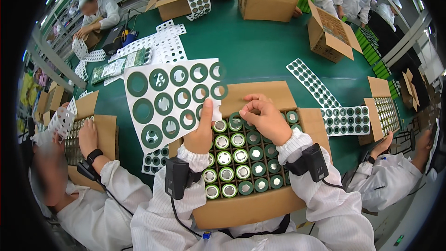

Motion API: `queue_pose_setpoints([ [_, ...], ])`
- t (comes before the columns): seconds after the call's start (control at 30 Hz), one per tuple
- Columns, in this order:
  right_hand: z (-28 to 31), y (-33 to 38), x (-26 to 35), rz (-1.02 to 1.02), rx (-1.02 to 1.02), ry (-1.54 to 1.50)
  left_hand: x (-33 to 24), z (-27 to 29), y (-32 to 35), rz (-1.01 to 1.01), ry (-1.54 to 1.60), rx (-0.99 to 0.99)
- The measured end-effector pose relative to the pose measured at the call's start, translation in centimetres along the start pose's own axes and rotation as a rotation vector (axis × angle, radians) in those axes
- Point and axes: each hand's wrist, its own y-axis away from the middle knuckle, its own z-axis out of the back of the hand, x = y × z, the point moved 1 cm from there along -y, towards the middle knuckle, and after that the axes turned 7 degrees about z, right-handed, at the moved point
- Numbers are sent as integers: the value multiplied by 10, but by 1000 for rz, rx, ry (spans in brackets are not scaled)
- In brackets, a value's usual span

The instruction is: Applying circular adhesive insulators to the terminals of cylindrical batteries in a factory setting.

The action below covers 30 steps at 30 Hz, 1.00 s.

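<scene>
My left hand [200, 132] pinches the right edge of a white backing sheet [174, 100] covered with dark green ring stickers, held up above the box. My right hand [265, 118] has its fingertips closed on a single green ring sticker [236, 121] over the back row of cells. Below both hands sits an open cardboard box [260, 94] packed with upright cylindrical battery cells [234, 169]; some tops carry green rings, others show bare metal. Both wrists wear black strapped devices with cables.
A co-worker's hand [87, 135] at my left works over another box of cells [104, 128]. Spent sticker sheets [344, 120] lie on the green table [251, 51] right of my box. More cardboard boxes [332, 35] and people in white coats ring the table.
</scene>
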Motion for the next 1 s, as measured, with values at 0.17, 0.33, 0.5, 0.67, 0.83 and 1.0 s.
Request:
queue_pose_setpoints([
  [0.17,-6,3,20,85,28,371,-12,6,2,28,-21,61],
  [0.33,-2,5,11,119,32,355,-9,4,-1,-93,-38,49],
  [0.5,-1,6,16,120,17,339,-10,5,-1,-28,-28,74],
  [0.67,-1,6,16,128,13,396,-7,3,-2,26,-32,94],
  [0.83,-7,6,24,145,17,392,-12,10,-1,-106,-48,64],
  [1.0,-2,7,16,139,-6,413,-6,3,-1,-62,-19,77],
])
